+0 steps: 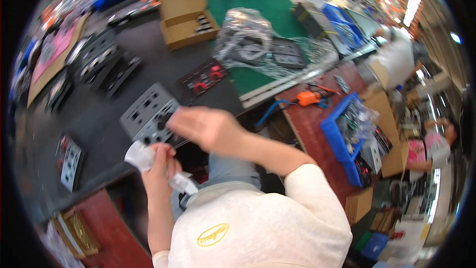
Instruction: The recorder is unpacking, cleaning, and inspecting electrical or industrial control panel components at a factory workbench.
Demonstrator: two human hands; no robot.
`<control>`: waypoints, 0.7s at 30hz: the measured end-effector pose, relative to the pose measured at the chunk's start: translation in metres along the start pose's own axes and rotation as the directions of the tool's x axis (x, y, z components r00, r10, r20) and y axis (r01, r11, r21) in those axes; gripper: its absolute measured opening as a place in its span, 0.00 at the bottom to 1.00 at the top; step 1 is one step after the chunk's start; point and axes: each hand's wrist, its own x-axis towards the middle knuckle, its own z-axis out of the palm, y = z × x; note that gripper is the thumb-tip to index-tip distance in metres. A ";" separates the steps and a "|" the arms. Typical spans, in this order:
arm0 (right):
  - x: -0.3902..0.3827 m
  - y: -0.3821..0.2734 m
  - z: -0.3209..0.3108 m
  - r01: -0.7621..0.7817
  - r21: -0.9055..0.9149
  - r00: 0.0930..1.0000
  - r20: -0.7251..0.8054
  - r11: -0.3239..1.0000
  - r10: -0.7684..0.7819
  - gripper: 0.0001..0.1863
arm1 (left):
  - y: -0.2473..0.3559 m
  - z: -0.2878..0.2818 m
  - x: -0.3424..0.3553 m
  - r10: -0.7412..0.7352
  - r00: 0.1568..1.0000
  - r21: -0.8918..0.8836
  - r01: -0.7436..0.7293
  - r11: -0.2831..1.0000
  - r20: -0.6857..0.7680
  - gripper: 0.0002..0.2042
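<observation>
At the near edge of the dark surface (99, 114), left hand (157, 166) is closed in a fist around a crumpled white cloth or wrapper (141, 156); one end sticks out above the fist, the other below it near the lap. Right hand (206, 128) is blurred, held over the surface just right of a grey perforated panel (148, 114); fingers look loosely curled, but whether it grips anything cannot be told. Grey panel lies flat, tilted diagonally, close to the surface edge and just above the left hand. Behind it: a black panel with red parts (203, 77), and farther back an open cardboard box (186, 12). Rows of black panels (101, 62) lie to the left. Clear plastic bags (248, 37) sit on a green mat (263, 5). To the right, an orange tool (308, 98) rests on a reddish bench (322, 139), beside a blue bin (342, 134).
</observation>
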 end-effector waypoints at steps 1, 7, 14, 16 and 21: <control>-0.002 -0.016 0.000 -0.018 0.130 1.000 -0.003 0.991 0.018 0.19 | -0.004 -0.002 -0.004 0.002 1.000 0.046 -0.001 0.999 -0.017 0.07; -0.022 -0.052 0.005 -0.178 0.388 0.978 -0.030 0.904 0.205 0.21 | -0.006 -0.006 -0.012 0.027 0.994 0.189 -0.046 0.981 0.103 0.08; -0.030 -0.059 0.013 -0.169 0.433 0.975 -0.057 0.886 0.214 0.27 | -0.017 -0.023 -0.014 -0.043 0.999 0.194 0.038 0.980 0.023 0.13; -0.031 -0.058 0.015 -0.227 0.528 0.968 0.028 0.818 0.251 0.28 | -0.020 -0.019 -0.015 0.096 0.995 0.275 -0.096 0.957 0.011 0.11; -0.030 -0.062 0.015 -0.219 0.511 0.965 -0.011 0.831 0.262 0.25 | -0.012 -0.032 -0.014 -0.037 0.999 0.302 0.034 0.953 0.001 0.11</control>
